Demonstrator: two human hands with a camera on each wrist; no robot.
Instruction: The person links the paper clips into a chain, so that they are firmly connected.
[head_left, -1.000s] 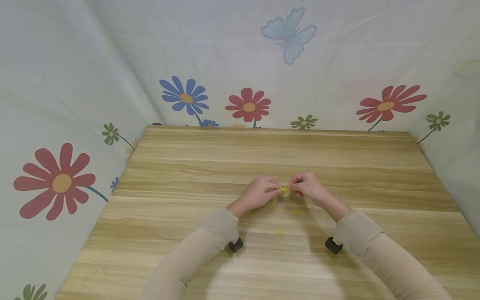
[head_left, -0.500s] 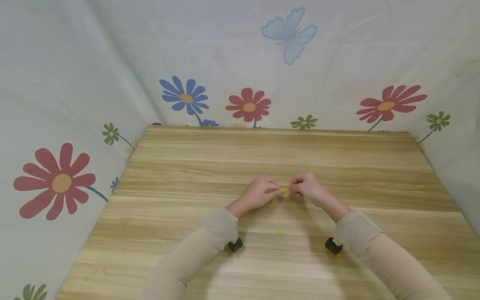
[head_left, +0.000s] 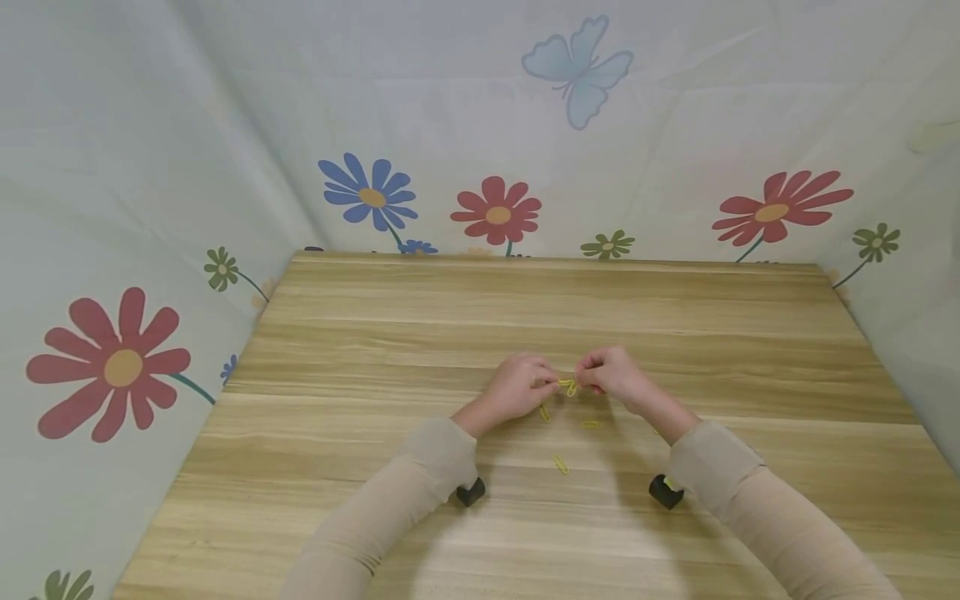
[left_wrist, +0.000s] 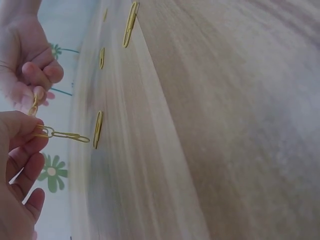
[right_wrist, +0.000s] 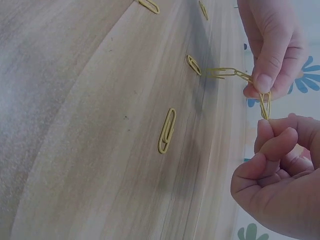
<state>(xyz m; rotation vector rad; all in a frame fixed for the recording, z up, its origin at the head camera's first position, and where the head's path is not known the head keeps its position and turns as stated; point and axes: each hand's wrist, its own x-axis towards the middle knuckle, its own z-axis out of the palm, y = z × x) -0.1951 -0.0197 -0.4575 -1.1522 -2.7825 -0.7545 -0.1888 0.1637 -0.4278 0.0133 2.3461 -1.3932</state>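
Note:
Between thumb and fingertips, my left hand (head_left: 516, 388) pinches yellow paper clips. In the left wrist view a linked clip (left_wrist: 72, 136) dangles from that pinch. My right hand (head_left: 615, 376) faces it and pinches the end of a yellow clip (right_wrist: 265, 106), whose other end meets the left fingertips in the right wrist view. The remaining fingers of my right hand (right_wrist: 280, 172) are curled. Whether this clip is hooked to the others is hidden by the fingers. Both hands are held above the wooden table (head_left: 375, 333).
Loose yellow clips lie on the table: one nearest the front (head_left: 561, 464), one below the hands (head_left: 592, 424), one by the left hand (head_left: 544, 412), one by the right wrist (head_left: 657, 431). A flowered cloth (head_left: 420, 100) stands behind the table. Black blocks (head_left: 471, 492) show at both wrists.

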